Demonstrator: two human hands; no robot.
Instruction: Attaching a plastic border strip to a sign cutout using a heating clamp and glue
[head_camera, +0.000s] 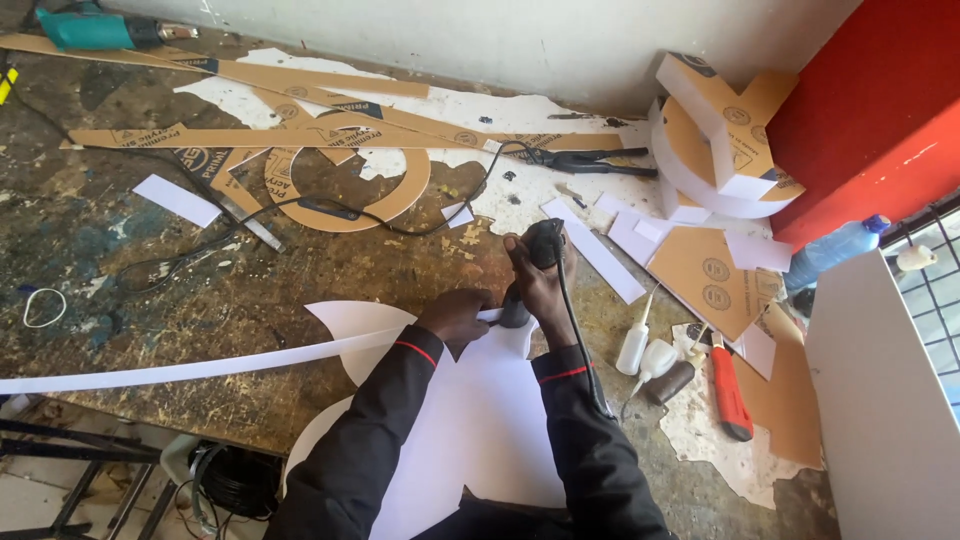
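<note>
White strip (200, 367) was pinched by left hand (455, 315) against edge of white cutout sheet (480, 420), near bench edge. Black heat tool (535, 265) was gripped by right hand (540, 290), fingers wrapped tight. Judged best: nozzle kept close to bend, strip pressed flush, cord (580, 340) kept off sheet.

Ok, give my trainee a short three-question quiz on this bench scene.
1. True or false: the right hand grips a black corded tool.
2. What does the left hand press on?
A. long white strip
B. red-handled knife
C. black pliers
3. What colour is the big cut-out sheet under both hands?

Key: 1 true; 2 A; 3 white.
</note>
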